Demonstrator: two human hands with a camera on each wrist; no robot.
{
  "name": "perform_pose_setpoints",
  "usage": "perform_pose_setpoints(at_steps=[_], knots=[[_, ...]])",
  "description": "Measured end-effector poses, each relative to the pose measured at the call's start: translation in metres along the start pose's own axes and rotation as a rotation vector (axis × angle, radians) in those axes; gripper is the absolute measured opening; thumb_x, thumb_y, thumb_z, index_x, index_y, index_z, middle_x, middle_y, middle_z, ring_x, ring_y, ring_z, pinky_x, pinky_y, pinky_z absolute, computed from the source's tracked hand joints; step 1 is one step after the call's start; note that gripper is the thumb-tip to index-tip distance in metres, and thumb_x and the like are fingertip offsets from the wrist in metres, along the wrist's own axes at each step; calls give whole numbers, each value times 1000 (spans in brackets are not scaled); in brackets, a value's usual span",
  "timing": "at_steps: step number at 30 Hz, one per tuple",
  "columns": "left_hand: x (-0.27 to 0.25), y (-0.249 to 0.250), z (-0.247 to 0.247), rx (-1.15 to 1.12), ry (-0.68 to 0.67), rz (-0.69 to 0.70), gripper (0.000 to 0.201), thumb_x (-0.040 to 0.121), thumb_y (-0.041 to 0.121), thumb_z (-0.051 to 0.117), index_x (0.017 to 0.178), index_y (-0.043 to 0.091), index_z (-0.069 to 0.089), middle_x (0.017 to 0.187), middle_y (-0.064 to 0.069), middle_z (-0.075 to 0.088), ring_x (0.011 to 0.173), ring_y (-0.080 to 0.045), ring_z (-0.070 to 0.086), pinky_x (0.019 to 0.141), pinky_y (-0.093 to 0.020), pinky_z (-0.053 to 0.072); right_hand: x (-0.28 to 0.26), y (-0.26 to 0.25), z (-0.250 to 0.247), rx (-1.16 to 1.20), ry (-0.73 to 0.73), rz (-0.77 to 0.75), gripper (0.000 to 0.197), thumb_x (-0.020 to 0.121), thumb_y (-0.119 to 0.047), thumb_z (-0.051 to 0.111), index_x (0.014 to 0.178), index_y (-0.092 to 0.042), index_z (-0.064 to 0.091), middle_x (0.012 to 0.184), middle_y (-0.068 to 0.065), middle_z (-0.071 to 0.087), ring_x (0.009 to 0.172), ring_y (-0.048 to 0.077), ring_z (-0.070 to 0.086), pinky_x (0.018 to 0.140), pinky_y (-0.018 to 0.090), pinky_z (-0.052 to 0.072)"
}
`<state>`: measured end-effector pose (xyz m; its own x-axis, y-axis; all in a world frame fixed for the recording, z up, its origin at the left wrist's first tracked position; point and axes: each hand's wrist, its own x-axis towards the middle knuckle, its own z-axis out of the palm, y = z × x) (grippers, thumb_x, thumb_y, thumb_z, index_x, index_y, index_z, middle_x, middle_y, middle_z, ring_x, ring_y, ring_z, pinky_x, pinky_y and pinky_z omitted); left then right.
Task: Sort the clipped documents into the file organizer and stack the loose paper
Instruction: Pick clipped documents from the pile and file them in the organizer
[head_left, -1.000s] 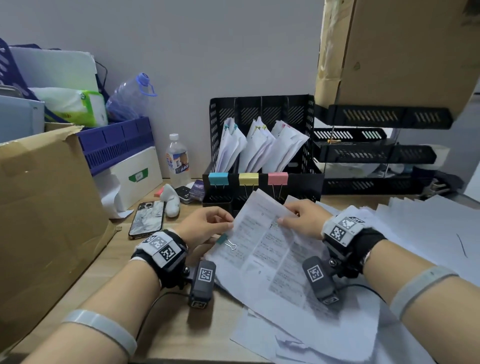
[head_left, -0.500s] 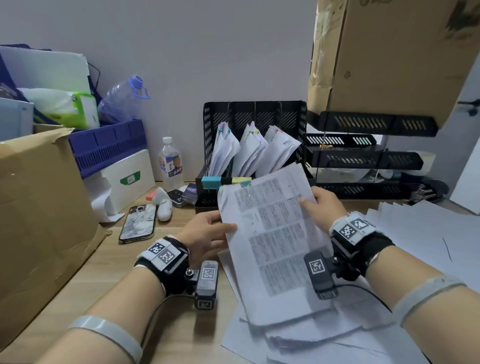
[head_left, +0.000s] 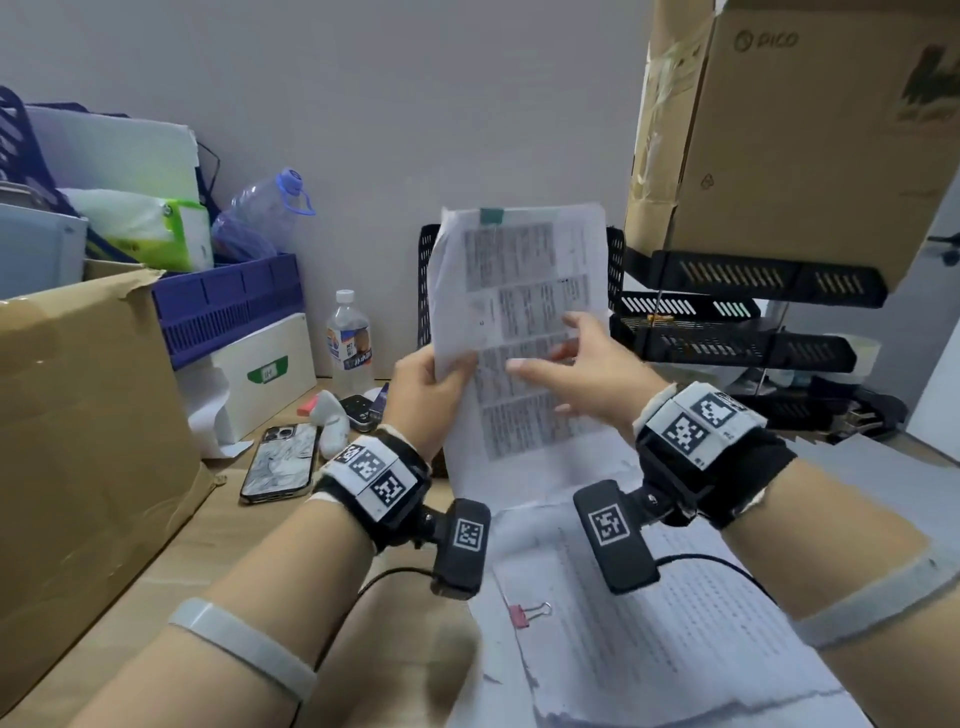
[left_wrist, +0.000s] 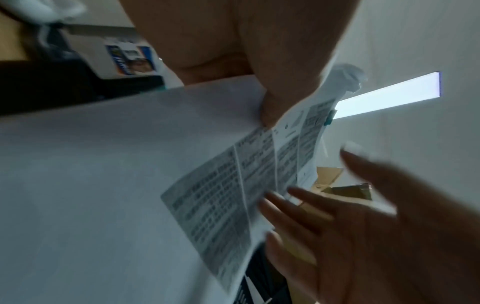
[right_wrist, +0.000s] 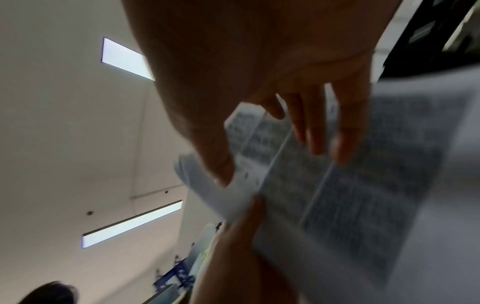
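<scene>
A printed clipped document (head_left: 524, 322) stands upright in the air, its teal binder clip (head_left: 491, 214) on the top edge. My left hand (head_left: 441, 364) pinches the document's left edge, thumb in front. My right hand (head_left: 550, 353) hovers at the page's front with straight, spread fingers, and I cannot tell whether they touch it. The left wrist view shows the document (left_wrist: 233, 195), the teal clip (left_wrist: 330, 118) and the spread right hand (left_wrist: 363, 216). The black mesh file organizer (head_left: 423, 280) is mostly hidden behind the page. Loose paper (head_left: 649, 649) covers the desk below.
Another document with a pink binder clip (head_left: 530, 613) lies on the desk pile. A large cardboard box (head_left: 78, 415) stands at the left, beside a phone (head_left: 280, 462) and a water bottle (head_left: 349, 338). Black stacked trays (head_left: 727, 312) under a second cardboard box (head_left: 805, 130) stand at the right.
The clipped document rose from the desk pile to upright in front of the organizer. My right hand let go of its right edge and spread its fingers.
</scene>
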<state>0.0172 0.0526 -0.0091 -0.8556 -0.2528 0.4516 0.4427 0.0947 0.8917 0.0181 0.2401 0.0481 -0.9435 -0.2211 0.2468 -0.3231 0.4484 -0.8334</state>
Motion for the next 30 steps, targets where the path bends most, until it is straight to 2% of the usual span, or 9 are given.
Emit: perform_pose_setpoints(at_steps=[3, 6, 10, 15, 19, 21, 23, 27, 30], knots=[[2, 21, 18, -12, -86, 178, 16, 95, 7, 62, 100, 12, 77, 96, -5, 79, 94, -20, 76, 84, -43, 62, -1, -28, 16, 80, -69, -33, 94, 65, -59, 80, 139, -25, 34, 122, -8, 58, 110, 17, 62, 74, 44, 63], [2, 39, 36, 10, -229, 239, 32, 96, -12, 50, 120, 2, 67, 106, 0, 74, 99, -6, 69, 82, -15, 54, 13, -45, 18, 54, 84, -85, 53, 82, -46, 72, 116, -10, 57, 101, 2, 69, 93, 21, 71, 74, 42, 64], [24, 36, 29, 75, -403, 225, 47, 92, 26, 72, 137, 22, 61, 146, 5, 57, 138, -7, 49, 112, -39, 44, 36, -59, 2, -89, 293, -104, 44, 87, -9, 45, 130, -8, 51, 106, 8, 63, 99, 33, 63, 85, 36, 51], [58, 7, 8, 440, -251, 68, 47, 86, 60, 64, 130, 43, 63, 165, 1, 16, 154, -16, 17, 125, -42, 18, 51, -77, -17, -164, 437, -215, 56, 89, 4, 40, 142, -13, 42, 98, 2, 52, 89, 23, 50, 79, 29, 39], [74, -23, 1, 937, -310, 18, 47, 88, 49, 58, 135, 48, 57, 169, -1, -2, 157, -25, 4, 122, -54, 23, 73, -87, -24, -133, 448, -228, 29, 86, 3, 43, 84, -25, 50, 70, -4, 43, 62, 20, 42, 68, 29, 37], [76, -26, 1, 1052, -324, -64, 43, 96, 48, 53, 139, 44, 54, 169, -3, -5, 157, -27, 5, 121, -55, 25, 77, -93, -23, -156, 442, -205, 41, 89, -1, 46, 67, -29, 27, 63, -7, 34, 54, 14, 33, 51, 18, 35], [82, -33, 0, 1061, -295, -127, 53, 97, 53, 48, 148, 39, 44, 170, -7, -4, 153, -33, 22, 120, -54, 28, 82, -96, -22, -160, 433, -183, 31, 92, -6, 49, 69, -21, 34, 66, -3, 37, 54, 15, 32, 41, 15, 29], [90, -39, -8, 835, -200, -136, 74, 98, 44, 51, 159, 21, 16, 167, -8, 15, 137, -35, 48, 114, -48, 40, 90, -97, -12, -101, 343, -150, 14, 95, -13, 53, 82, -13, 48, 90, 10, 52, 81, 26, 55, 69, 29, 53], [95, -38, -15, 698, -157, -103, 70, 97, 28, 57, 156, 18, 22, 156, -11, 33, 136, -32, 47, 110, -39, 41, 90, -97, 1, 53, 248, -191, 25, 93, -4, 55, 72, -16, 55, 69, -3, 64, 63, 14, 63, 56, 22, 47]])
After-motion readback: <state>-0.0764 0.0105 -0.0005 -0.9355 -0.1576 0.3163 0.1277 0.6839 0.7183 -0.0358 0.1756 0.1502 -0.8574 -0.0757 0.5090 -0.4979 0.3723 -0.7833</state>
